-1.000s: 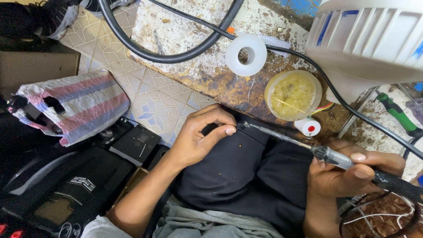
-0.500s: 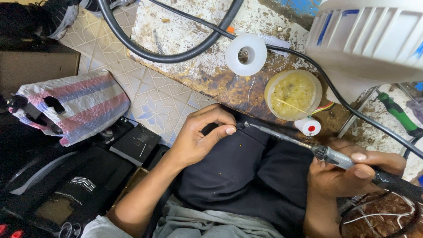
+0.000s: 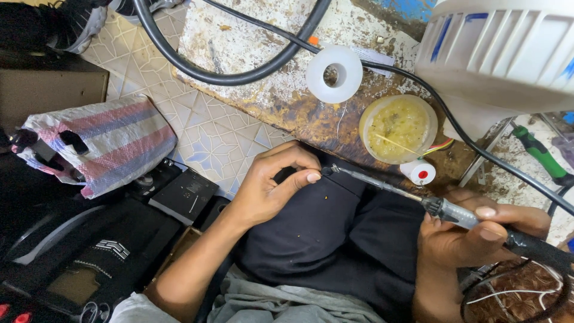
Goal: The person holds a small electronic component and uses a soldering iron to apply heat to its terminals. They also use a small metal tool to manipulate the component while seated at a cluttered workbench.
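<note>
A slim metal soldering iron (image 3: 412,197) lies across the dark-clothed lap, its tip meeting a tiny dark part (image 3: 326,170) pinched between thumb and forefinger of the left hand (image 3: 272,188). The right hand (image 3: 472,236) is clamped around the iron's handle. Just beyond stand a round yellow tub of paste (image 3: 399,127) and a white tape roll (image 3: 334,73) on the stained, pitted board (image 3: 239,48). The pinched part is too small to identify.

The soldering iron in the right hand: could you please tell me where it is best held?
Grip the soldering iron by its thick dark handle at the right, cord end, coming from the right as the right hand does. The thin metal shaft runs left to the tip near the left hand; keep fingers off it.
</note>
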